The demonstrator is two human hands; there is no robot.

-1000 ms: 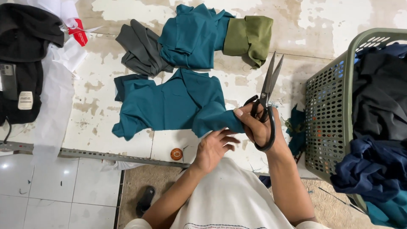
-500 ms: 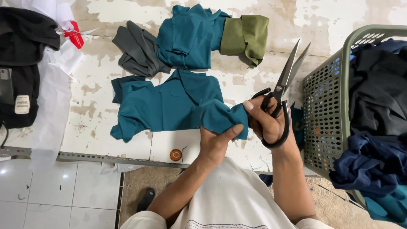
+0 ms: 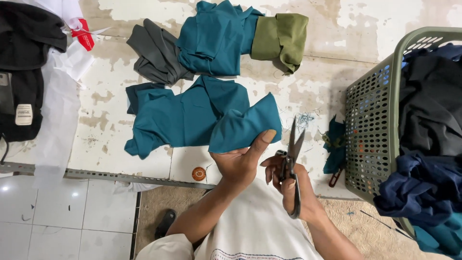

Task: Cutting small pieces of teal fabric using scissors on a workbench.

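Note:
A teal garment (image 3: pixel 187 115) lies spread on the worn white table (image 3: pixel 106 96). My left hand (image 3: pixel 240 161) grips a folded-up corner of it, thumb on top of the cloth. Just right of it, my right hand (image 3: pixel 288 180) holds a pair of black scissors (image 3: pixel 292 159) by the handles, blades pointing up and slightly apart, close to the lifted teal corner but not touching it.
Folded teal (image 3: pixel 216 36), grey (image 3: pixel 156 53) and olive (image 3: pixel 281 38) cloths lie at the back. A green plastic basket (image 3: pixel 373 120) full of dark clothes stands at the right. Black fabric (image 3: pixel 24 62) and white sheets sit at the left. A teal scrap (image 3: pixel 334 144) hangs by the basket.
My right hand has lowered the scissors toward me and turned them upright. My left hand has lifted and pulled the teal corner further up off the table.

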